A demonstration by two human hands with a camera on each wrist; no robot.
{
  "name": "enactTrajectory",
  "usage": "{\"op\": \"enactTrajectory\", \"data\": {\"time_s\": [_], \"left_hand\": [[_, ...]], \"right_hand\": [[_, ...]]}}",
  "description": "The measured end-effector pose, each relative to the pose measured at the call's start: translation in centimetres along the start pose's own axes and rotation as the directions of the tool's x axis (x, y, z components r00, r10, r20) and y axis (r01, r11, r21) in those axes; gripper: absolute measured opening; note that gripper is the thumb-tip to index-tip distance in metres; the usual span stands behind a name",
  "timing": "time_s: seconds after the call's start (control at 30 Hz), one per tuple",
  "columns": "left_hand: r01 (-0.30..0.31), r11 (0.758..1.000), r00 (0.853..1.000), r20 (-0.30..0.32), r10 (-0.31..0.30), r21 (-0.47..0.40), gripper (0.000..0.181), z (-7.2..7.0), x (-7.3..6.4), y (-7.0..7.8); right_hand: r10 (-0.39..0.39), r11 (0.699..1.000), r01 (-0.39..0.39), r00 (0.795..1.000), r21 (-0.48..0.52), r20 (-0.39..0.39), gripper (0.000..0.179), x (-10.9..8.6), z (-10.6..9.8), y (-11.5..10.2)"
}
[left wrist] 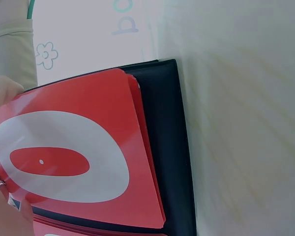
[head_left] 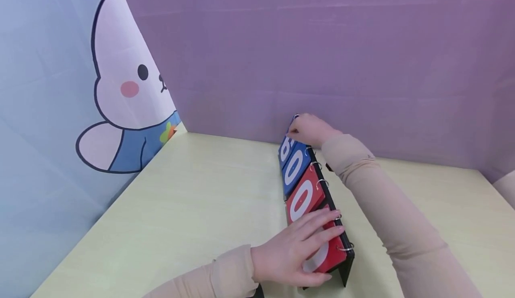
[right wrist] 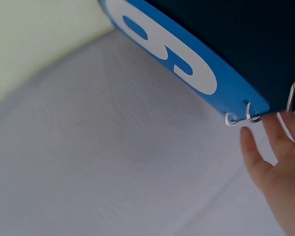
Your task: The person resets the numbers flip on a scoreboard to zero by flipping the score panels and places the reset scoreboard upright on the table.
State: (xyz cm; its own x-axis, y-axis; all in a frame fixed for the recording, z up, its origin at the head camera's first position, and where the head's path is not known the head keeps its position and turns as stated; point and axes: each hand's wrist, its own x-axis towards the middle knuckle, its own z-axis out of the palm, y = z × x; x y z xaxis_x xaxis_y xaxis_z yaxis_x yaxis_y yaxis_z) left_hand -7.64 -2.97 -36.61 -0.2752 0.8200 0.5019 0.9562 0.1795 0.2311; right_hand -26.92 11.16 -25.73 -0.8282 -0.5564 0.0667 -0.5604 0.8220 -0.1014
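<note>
A tabletop flip scoreboard (head_left: 327,190) with a black stand and metal rings stands lengthwise away from me. Its nearer cards are red with white zeros, and its farther cards are blue. My left hand (head_left: 295,249) rests across the nearest red card (left wrist: 108,98), fingers reaching its ringed top edge and thumb at its near side. At the far end my right hand (head_left: 311,130) curls over the ringed top edge by the last blue card (right wrist: 187,59), which bears a 6 or 9. In the right wrist view the board hides some of its fingertips.
The scoreboard stands on a pale table (head_left: 193,195). Behind it hangs a purple curtain (head_left: 314,56), close to its far end. A light blue cloth (head_left: 40,110) with a cartoon rabbit (head_left: 128,56) hangs at the left. A small dark part (head_left: 329,167) shows beside my right sleeve.
</note>
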Motion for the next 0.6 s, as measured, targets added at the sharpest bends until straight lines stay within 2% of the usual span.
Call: {"op": "enactTrajectory", "data": {"time_s": [0.07,0.13,0.27,0.47,0.6], "left_hand": [[0.007,1.000,1.000,0.005,-0.007,-0.011,0.082,0.0,-0.1,0.1],[0.013,1.000,1.000,0.011,-0.013,-0.020,0.082,-0.1,-0.2,0.1],[0.021,0.999,1.000,0.018,-0.021,-0.027,0.083,-0.2,-0.3,0.0],[0.028,0.999,0.999,0.025,-0.028,-0.016,0.084,-0.2,-0.5,0.0],[0.040,0.999,0.998,0.041,-0.039,-0.033,0.084,-0.3,-0.6,0.0]], "right_hand": [[0.036,0.991,-0.028,0.998,0.133,-0.054,0.024,-0.2,0.0,0.7],[0.094,0.966,-0.063,0.989,0.251,-0.111,0.027,-0.6,-0.1,1.4],[0.231,0.874,-0.129,0.958,0.468,-0.167,0.033,-1.6,0.0,3.0],[0.338,0.740,-0.207,0.937,0.640,-0.087,0.042,-3.2,2.2,5.2],[0.386,0.613,-0.225,0.922,0.757,-0.039,0.042,-3.9,4.6,5.8]]}}
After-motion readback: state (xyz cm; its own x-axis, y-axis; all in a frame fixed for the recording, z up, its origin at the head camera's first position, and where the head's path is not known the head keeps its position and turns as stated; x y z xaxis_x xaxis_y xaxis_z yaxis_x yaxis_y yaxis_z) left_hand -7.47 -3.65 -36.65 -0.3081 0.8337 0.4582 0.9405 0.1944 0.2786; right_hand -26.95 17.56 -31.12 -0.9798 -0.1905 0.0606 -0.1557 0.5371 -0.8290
